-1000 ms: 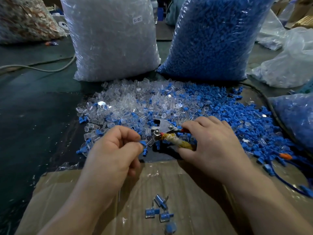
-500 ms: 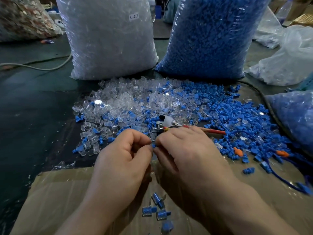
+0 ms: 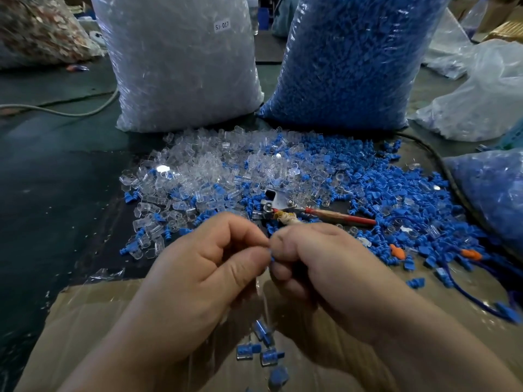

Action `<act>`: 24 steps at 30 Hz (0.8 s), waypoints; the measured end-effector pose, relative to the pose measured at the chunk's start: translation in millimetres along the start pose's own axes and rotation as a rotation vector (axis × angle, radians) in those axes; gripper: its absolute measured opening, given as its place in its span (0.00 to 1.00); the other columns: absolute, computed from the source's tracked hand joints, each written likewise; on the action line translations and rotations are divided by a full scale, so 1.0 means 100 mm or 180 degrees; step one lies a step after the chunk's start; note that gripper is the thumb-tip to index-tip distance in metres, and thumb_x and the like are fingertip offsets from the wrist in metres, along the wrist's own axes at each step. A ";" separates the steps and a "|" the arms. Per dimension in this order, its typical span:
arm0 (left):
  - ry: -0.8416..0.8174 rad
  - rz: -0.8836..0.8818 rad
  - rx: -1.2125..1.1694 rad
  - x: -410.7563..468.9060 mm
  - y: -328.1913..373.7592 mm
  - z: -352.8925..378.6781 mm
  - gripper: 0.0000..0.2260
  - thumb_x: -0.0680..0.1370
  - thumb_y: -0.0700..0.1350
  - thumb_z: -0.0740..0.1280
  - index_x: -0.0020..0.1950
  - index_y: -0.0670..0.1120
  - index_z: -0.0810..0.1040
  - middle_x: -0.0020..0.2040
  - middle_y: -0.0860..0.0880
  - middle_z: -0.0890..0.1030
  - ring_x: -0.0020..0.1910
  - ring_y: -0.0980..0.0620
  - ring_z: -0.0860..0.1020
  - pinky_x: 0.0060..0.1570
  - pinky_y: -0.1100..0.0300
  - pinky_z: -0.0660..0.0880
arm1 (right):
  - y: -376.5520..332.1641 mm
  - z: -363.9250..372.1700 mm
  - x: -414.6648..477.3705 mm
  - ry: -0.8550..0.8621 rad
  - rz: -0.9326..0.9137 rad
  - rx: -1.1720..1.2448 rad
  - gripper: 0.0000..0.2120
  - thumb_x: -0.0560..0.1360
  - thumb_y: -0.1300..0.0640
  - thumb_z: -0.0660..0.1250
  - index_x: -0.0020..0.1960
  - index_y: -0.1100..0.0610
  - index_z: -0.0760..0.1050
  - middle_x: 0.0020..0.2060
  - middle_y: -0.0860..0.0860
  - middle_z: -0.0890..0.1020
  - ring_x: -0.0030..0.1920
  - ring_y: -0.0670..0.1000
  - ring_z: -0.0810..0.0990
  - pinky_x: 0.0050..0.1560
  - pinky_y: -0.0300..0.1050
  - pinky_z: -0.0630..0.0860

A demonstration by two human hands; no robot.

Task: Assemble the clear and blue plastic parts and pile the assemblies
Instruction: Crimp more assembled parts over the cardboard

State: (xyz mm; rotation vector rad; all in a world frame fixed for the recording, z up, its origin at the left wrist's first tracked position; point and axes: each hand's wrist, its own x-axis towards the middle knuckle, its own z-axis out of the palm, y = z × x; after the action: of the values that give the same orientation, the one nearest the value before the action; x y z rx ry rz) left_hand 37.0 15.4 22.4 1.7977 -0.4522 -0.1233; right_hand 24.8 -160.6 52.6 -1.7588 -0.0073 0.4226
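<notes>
My left hand [image 3: 206, 275] and my right hand [image 3: 319, 267] meet fingertip to fingertip over the cardboard [image 3: 85, 329]. Between them they pinch a small part; only a sliver of the blue part [image 3: 272, 258] shows, the rest is hidden by fingers. Beyond the hands lies a spread of loose clear parts [image 3: 198, 171] on the left and loose blue parts [image 3: 390, 193] on the right. A small pile of finished assemblies [image 3: 261, 349], clear with blue inserts, lies on the cardboard below my hands.
Pliers [image 3: 311, 212] with red handles lie among the parts just beyond my hands. A big bag of clear parts [image 3: 181, 60] and a big bag of blue parts [image 3: 351, 58] stand at the back. Another blue bag [image 3: 492, 193] lies right; a cable [image 3: 56, 111] runs left.
My right hand left the pliers on the table and came to my left hand. Both hands now pinch one small part together, slightly nearer than half a second ago.
</notes>
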 end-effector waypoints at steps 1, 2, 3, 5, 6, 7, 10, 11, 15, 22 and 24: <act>-0.0158 0.0025 0.0094 -0.01 0.01 -0.02 0.10 0.72 0.61 0.70 0.49 0.59 0.81 0.37 0.49 0.83 0.32 0.54 0.81 0.31 0.63 0.77 | -0.01 -0.06 -0.02 -0.0145 0.0147 -0.0205 0.09 0.65 0.52 0.60 0.27 0.53 0.71 0.26 0.51 0.70 0.27 0.49 0.66 0.30 0.48 0.60; -0.0317 -0.0004 0.0247 -0.01 0.01 -0.04 0.09 0.72 0.61 0.72 0.49 0.60 0.81 0.39 0.51 0.84 0.33 0.57 0.82 0.33 0.64 0.78 | 0.00 -0.13 -0.02 -0.0151 0.0211 -0.0612 0.11 0.66 0.51 0.60 0.27 0.53 0.70 0.25 0.49 0.70 0.26 0.48 0.66 0.31 0.48 0.61; -0.0462 -0.0057 0.0497 0.01 0.01 -0.06 0.08 0.72 0.60 0.74 0.49 0.61 0.81 0.40 0.55 0.84 0.35 0.57 0.82 0.35 0.66 0.78 | 0.01 -0.18 -0.02 -0.0016 0.0187 -0.1112 0.13 0.69 0.50 0.61 0.28 0.54 0.69 0.23 0.47 0.70 0.26 0.47 0.66 0.31 0.49 0.63; -0.0775 -0.0119 0.1116 0.04 -0.01 -0.08 0.07 0.73 0.55 0.76 0.48 0.63 0.80 0.42 0.61 0.83 0.39 0.60 0.81 0.39 0.67 0.77 | 0.04 -0.22 0.00 0.0343 -0.0020 -0.1935 0.16 0.75 0.48 0.63 0.34 0.57 0.70 0.24 0.46 0.72 0.25 0.45 0.68 0.31 0.49 0.68; -0.0919 -0.0078 0.1352 0.05 -0.02 -0.07 0.08 0.74 0.53 0.76 0.49 0.62 0.79 0.43 0.63 0.81 0.42 0.61 0.80 0.40 0.67 0.75 | 0.07 -0.22 0.01 0.0481 -0.0142 -0.2208 0.15 0.75 0.46 0.63 0.37 0.56 0.72 0.26 0.45 0.75 0.27 0.44 0.71 0.32 0.48 0.70; -0.1043 0.0003 0.1532 0.05 -0.02 -0.05 0.09 0.73 0.55 0.75 0.50 0.62 0.78 0.45 0.63 0.80 0.44 0.62 0.79 0.41 0.67 0.74 | 0.08 -0.19 0.00 0.0522 -0.0228 -0.2502 0.14 0.75 0.44 0.62 0.39 0.53 0.74 0.30 0.44 0.78 0.31 0.43 0.74 0.34 0.47 0.73; -0.1341 0.0372 0.1764 0.04 0.02 -0.01 0.11 0.70 0.61 0.69 0.50 0.60 0.79 0.47 0.62 0.79 0.47 0.64 0.77 0.45 0.68 0.73 | 0.11 -0.12 0.00 0.0378 -0.0369 -0.3169 0.09 0.76 0.42 0.61 0.48 0.46 0.74 0.41 0.43 0.80 0.44 0.47 0.78 0.45 0.50 0.76; -0.1426 0.0403 0.1755 0.03 0.04 -0.01 0.11 0.71 0.61 0.68 0.48 0.59 0.80 0.46 0.61 0.79 0.47 0.64 0.78 0.46 0.68 0.73 | 0.11 -0.11 0.01 0.0334 -0.0371 -0.3263 0.09 0.76 0.41 0.61 0.49 0.46 0.73 0.43 0.43 0.80 0.46 0.48 0.77 0.47 0.51 0.76; -0.0403 0.0204 0.2205 0.05 -0.06 -0.12 0.11 0.73 0.64 0.62 0.43 0.61 0.79 0.42 0.62 0.79 0.42 0.64 0.79 0.36 0.65 0.73 | 0.14 -0.09 0.03 0.0322 -0.0352 -0.3373 0.14 0.76 0.35 0.60 0.50 0.44 0.70 0.42 0.42 0.76 0.45 0.49 0.75 0.43 0.49 0.71; 0.1455 -0.1804 0.3409 0.09 -0.41 -0.69 0.47 0.58 0.85 0.53 0.64 0.53 0.69 0.58 0.43 0.72 0.51 0.39 0.77 0.49 0.41 0.81 | 0.23 0.06 0.25 0.0926 -0.0476 -0.3678 0.29 0.72 0.25 0.56 0.61 0.45 0.65 0.54 0.47 0.77 0.51 0.55 0.78 0.36 0.50 0.64; 0.0929 -0.1995 0.3618 0.10 -0.40 -0.62 0.43 0.61 0.82 0.56 0.65 0.55 0.71 0.57 0.47 0.72 0.48 0.44 0.77 0.48 0.48 0.80 | 0.24 0.09 0.30 0.0941 -0.0491 -0.3849 0.29 0.72 0.25 0.54 0.59 0.47 0.67 0.52 0.48 0.77 0.50 0.55 0.78 0.33 0.49 0.60</act>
State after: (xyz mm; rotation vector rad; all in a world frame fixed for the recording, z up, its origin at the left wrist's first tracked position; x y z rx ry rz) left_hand 74.9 76.0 3.0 2.9712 0.3754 -0.0246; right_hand 44.8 -150.5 19.7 -2.9691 -0.2277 -0.0102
